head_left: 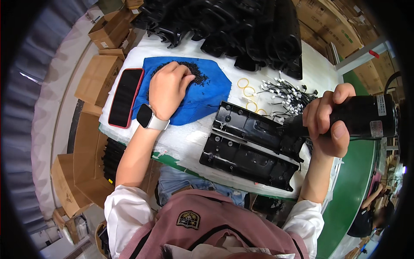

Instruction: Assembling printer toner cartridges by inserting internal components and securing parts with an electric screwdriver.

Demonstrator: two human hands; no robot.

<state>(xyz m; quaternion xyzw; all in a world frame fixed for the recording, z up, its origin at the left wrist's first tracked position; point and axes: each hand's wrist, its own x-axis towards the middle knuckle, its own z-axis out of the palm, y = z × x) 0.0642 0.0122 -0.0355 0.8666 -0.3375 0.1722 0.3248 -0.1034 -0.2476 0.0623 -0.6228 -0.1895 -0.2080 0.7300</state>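
Over a heap of small black screws [199, 74] on a blue cloth [215, 96], my left hand [167, 91] is closed with its fingers curled down. Its fingertips are partly hidden, so what they pinch cannot be made out. My right hand [326, 118] is wrapped round a thick black electric screwdriver [365, 115], which points left. The tool's narrower end lies over the right part of a long black plastic shell [252, 126]. A second, similar shell [246, 160] lies alongside, nearer to me. Both have their hollow sides with screw posts facing up.
A red-edged phone [126, 98] lies left of the cloth. Yellow rubber bands [249, 91] and a bundle of black cables with white connectors [290, 96] sit behind the shells. Black plastic parts [241, 30] are piled at the back. Cardboard boxes [98, 75] stand left; another person [366, 220] is far right.
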